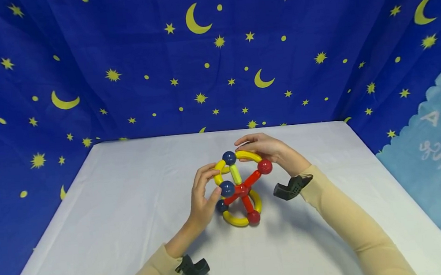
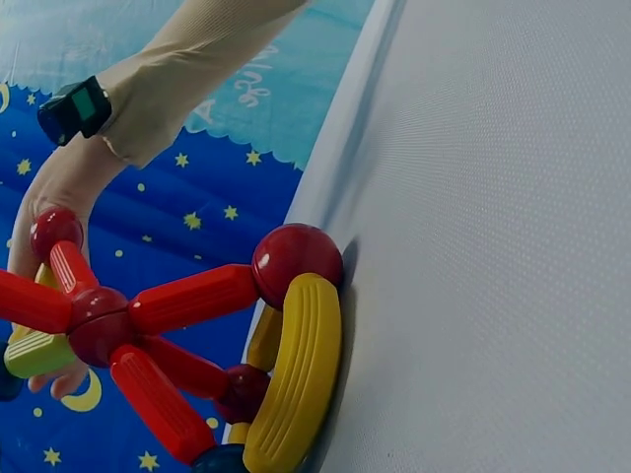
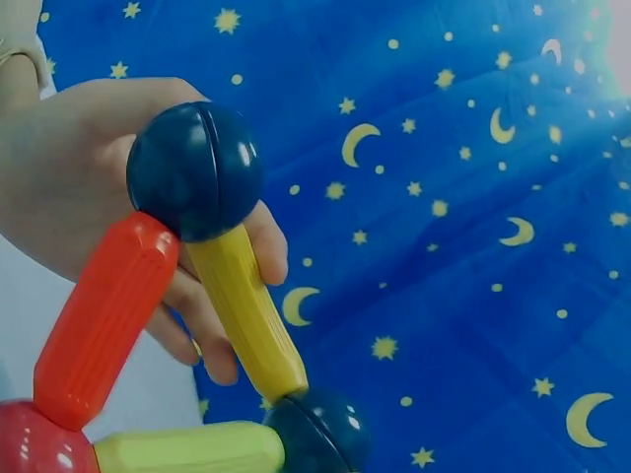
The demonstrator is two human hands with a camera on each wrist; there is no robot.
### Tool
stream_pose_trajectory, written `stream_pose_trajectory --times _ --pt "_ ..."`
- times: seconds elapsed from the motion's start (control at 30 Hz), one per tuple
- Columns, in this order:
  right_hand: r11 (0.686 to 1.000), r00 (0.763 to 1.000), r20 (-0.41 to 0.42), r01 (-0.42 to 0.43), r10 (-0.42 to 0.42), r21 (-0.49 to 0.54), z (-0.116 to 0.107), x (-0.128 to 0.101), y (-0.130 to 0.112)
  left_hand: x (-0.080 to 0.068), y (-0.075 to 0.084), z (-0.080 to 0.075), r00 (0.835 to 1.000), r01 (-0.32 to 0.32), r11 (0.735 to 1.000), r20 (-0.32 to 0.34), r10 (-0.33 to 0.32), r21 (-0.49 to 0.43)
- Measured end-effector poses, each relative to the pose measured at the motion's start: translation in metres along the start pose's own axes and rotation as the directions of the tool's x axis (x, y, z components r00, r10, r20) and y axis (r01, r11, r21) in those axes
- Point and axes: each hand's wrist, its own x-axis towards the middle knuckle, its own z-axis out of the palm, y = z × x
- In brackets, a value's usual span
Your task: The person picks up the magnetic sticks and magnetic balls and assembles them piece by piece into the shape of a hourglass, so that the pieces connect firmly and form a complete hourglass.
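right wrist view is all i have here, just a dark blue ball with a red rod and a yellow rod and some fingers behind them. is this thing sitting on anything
Observer: Yes. In the head view the rod-and-ball toy stands on a white table, with a yellow curved piece at its base.
Operator: whose fingers are those
Observer: The left hand. It holds the toy's left side, fingers by a dark blue ball.
Operator: and the right hand
Observer: The right hand grips the top yellow arc, beside a red ball.
Operator: what is in the middle
Observer: A red hub ball with red rods spreading out from it, clear in the left wrist view.
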Motion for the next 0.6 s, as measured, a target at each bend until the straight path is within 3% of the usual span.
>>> stream_pose_trajectory --times 0.17,0.33,0.43,0.6 --pt "1.000 1.000 -0.031 0.005 -0.006 -0.009 -0.012 0.023 0.022 0.000 -0.001 -0.001 1.000 0.008 1.000 0.010 -0.007 -0.023" --pt "0.967 0.998 0.019 0.064 -0.062 -0.247 -0.020 0.046 0.063 -0.001 -0.002 -0.003 0.999 0.030 1.000 0.010 -0.030 0.005" --pt "0.930 0.992 0.056 0.125 -0.113 -0.345 -0.016 0.042 0.077 -0.002 -0.001 -0.003 0.999 0.035 0.999 0.022 -0.035 0.009" --pt "0.940 0.984 0.094 0.170 -0.149 -0.295 -0.002 0.026 0.073 -0.001 -0.002 -0.003 0.999 0.022 1.000 0.032 -0.022 0.006"
